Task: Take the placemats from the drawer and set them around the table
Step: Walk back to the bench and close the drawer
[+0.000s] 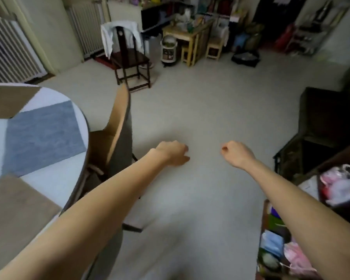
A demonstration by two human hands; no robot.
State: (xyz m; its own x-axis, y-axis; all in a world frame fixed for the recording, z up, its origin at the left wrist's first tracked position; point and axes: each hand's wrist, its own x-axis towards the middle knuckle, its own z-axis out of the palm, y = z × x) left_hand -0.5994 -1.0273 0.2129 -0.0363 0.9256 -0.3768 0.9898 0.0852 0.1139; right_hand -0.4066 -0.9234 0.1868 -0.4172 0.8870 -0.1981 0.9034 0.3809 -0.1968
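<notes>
Pale floor (200,110) fills the middle of the view, and over it two bare forearms are stretched forward. At the near right, a cluttered shelf unit (271,235) is seen, packed with blue, green and pink items, and a bundle of pink and white bags (341,188) is piled on its top. At the near left, a round white table (49,182) is cut off by the frame edge, and on it a brown placemat (16,211) is laid closest to the viewer.

The left hand (173,153) is held above the floor with its fingers curled loosely inward, nothing being gripped. The right hand (236,153) is held well apart from it, at the same depth, and its fingers are also curled into a loose, empty fist.

Farther along the table, a blue-grey placemat (42,136) is laid flat beside the rim, and a second brown placemat (10,102) is set beyond it at the far left; whether the mats touch cannot be told. A light wooden chair (117,126) is tucked in just beside the table's right edge.

On the right, a dark low chair (319,126) is placed against the wall. Farther back, a dark wooden chair (129,57) is draped with a white cloth (113,33), and a small round appliance (168,51) is stood on the floor to its right, beside a low wooden table (190,37). Cluttered shelves are blurred at the far wall.
</notes>
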